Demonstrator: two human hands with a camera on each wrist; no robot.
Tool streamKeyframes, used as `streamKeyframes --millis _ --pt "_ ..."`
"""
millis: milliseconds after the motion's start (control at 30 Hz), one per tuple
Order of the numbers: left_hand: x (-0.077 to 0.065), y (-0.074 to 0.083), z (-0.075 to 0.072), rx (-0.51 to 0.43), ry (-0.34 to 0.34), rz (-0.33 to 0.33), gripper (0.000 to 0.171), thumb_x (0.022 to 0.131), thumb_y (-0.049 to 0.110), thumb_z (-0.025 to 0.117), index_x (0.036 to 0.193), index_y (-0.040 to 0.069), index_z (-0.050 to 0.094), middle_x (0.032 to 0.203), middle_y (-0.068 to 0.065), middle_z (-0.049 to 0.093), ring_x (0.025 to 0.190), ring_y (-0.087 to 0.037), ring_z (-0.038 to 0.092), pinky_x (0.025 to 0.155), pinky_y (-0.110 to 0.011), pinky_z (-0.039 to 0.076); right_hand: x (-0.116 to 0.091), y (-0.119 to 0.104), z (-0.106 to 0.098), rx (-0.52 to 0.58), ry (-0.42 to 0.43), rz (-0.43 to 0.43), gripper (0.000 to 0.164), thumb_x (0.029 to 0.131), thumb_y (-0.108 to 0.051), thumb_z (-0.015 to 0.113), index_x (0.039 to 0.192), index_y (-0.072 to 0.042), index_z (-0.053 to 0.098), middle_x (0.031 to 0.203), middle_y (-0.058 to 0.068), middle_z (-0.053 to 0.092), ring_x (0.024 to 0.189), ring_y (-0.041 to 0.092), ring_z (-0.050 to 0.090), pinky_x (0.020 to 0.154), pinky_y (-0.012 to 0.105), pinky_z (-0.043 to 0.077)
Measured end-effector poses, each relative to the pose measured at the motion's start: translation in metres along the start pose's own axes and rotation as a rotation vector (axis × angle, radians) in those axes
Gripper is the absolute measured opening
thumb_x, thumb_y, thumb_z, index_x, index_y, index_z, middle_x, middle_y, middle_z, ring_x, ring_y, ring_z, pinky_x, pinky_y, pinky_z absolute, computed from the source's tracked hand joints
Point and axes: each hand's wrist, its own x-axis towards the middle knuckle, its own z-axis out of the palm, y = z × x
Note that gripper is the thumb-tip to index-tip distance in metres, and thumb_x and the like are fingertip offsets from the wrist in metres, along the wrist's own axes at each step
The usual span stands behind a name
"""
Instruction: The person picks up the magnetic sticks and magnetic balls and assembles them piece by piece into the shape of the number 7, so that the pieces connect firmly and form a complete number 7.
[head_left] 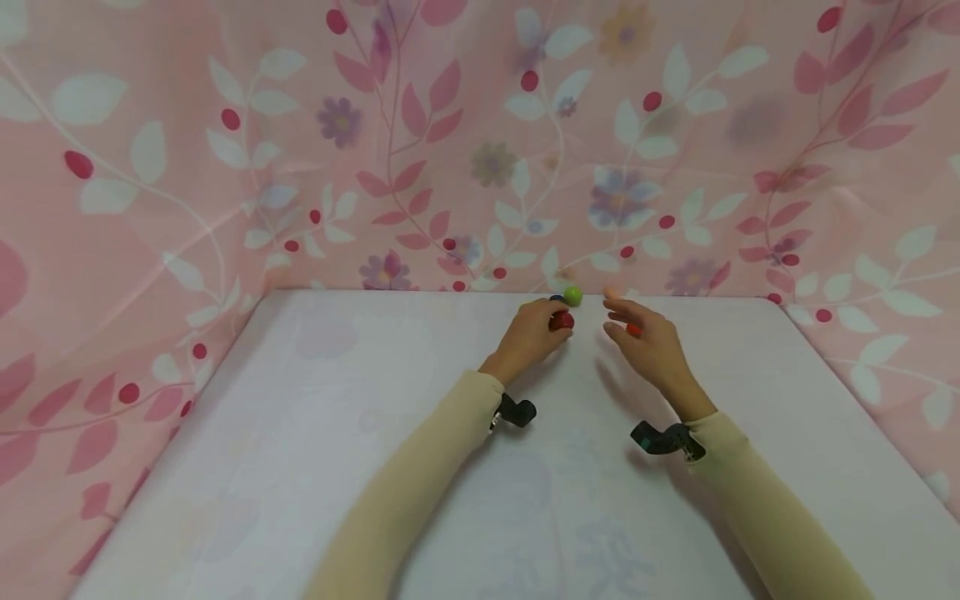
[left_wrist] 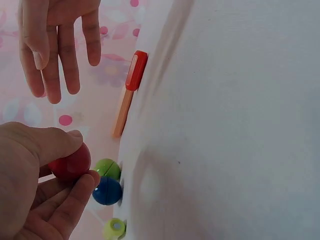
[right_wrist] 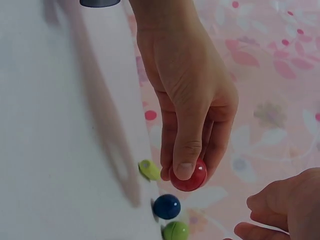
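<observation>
My left hand (head_left: 528, 335) pinches a glossy red ball (left_wrist: 72, 165) between thumb and fingers, held up off the white table. Just beyond it lie a blue ball (right_wrist: 167, 206) and a green ball (head_left: 573, 296) with a groove round it. A small yellow-green piece with a pale round spot (left_wrist: 115, 228) sits beside the blue ball. My right hand (head_left: 651, 343) hovers to the right, fingers loosely bent and nothing in them. Past its fingers lies a wooden stick with a red end (left_wrist: 136, 71), partly hidden by that hand in the head view.
The white-covered table (head_left: 300, 458) ends at a pink floral cloth (head_left: 480, 167) that hangs behind it and at both sides. All the small pieces lie near the far edge. Each wrist carries a dark camera mount (head_left: 660, 437).
</observation>
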Motion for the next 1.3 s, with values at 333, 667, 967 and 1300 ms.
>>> streamKeyframes --millis 333,667,967,1300 --pt "-0.029 -0.007 -0.014 -0.052 -0.004 -0.023 0.043 0.098 0.021 0.077 0.136 0.004 0.066 0.12 -0.009 0.067 0.104 -0.019 0.059 0.092 -0.023 0.051 -0.006 -0.015 0.011 0.029 -0.035 -0.033 0.038 0.101 -0.009 0.067 0.138 0.0 0.064 0.162 0.011 0.04 0.125 0.034 0.062 0.099 0.052 0.051" --pt "-0.054 -0.011 -0.027 -0.085 -0.01 -0.005 0.042 0.098 0.018 0.076 0.134 0.0 0.066 0.118 -0.011 0.069 0.101 -0.019 0.065 0.09 -0.025 0.053 -0.012 -0.028 0.022 0.049 -0.085 -0.031 0.044 0.099 0.009 0.047 0.139 -0.002 0.064 0.136 0.017 0.065 0.125 0.034 0.061 0.098 0.056 0.051" --pt "-0.081 -0.025 -0.044 -0.114 0.018 -0.016 0.041 0.097 0.013 0.076 0.133 -0.003 0.066 0.118 -0.011 0.069 0.1 -0.02 0.068 0.09 -0.028 0.055 -0.013 -0.038 0.033 0.081 -0.128 -0.016 0.041 0.101 0.006 0.051 0.139 -0.002 0.063 0.137 0.018 0.064 0.125 0.034 0.061 0.099 0.055 0.051" --pt "-0.106 -0.039 -0.053 -0.157 0.045 -0.029 0.039 0.095 0.005 0.076 0.13 -0.007 0.066 0.12 -0.016 0.069 0.102 -0.025 0.07 0.09 -0.031 0.057 -0.024 -0.048 0.053 0.082 -0.204 0.005 0.037 0.103 -0.006 0.062 0.14 -0.007 0.064 0.138 0.015 0.064 0.127 0.03 0.06 0.1 0.054 0.05"
